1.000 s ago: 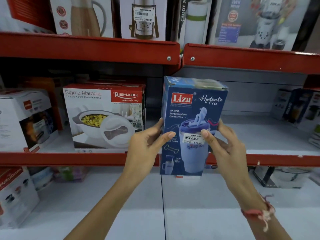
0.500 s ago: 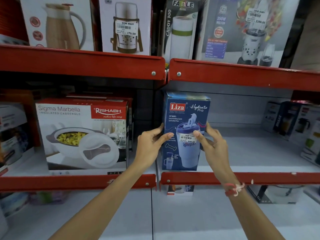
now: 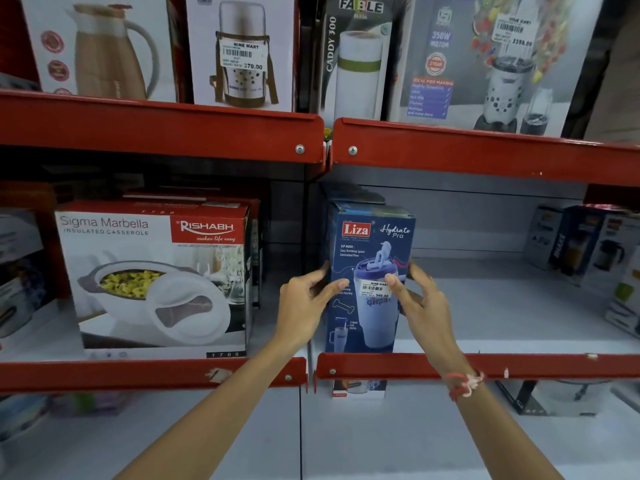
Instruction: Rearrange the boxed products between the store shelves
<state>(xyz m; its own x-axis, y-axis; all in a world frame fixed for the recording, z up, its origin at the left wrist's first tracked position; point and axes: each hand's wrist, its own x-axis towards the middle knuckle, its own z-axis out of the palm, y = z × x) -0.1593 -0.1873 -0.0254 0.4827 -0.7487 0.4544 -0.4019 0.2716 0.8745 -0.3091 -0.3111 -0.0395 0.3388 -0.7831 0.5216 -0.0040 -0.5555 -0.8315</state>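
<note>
A tall blue Liza Hydrate Pro box (image 3: 374, 244) stands upright at the left end of the right middle shelf (image 3: 519, 363), its base behind the red lip. My left hand (image 3: 304, 306) grips its left side with the thumb on the front face. My right hand (image 3: 422, 306) holds its right side, thumb on the price label. Another dark box top shows just behind it.
A Rishabh Sigma Marbella casserole box (image 3: 156, 275) fills the left middle shelf. Flask, bottle and blender boxes (image 3: 242, 53) line the top shelf. Several dark boxes (image 3: 588, 244) stand at the far right. A small box (image 3: 358, 389) sits on the shelf below.
The blue box has moved away from me and down onto the middle shelf, with both hands still on it. The view has tilted upward.
</note>
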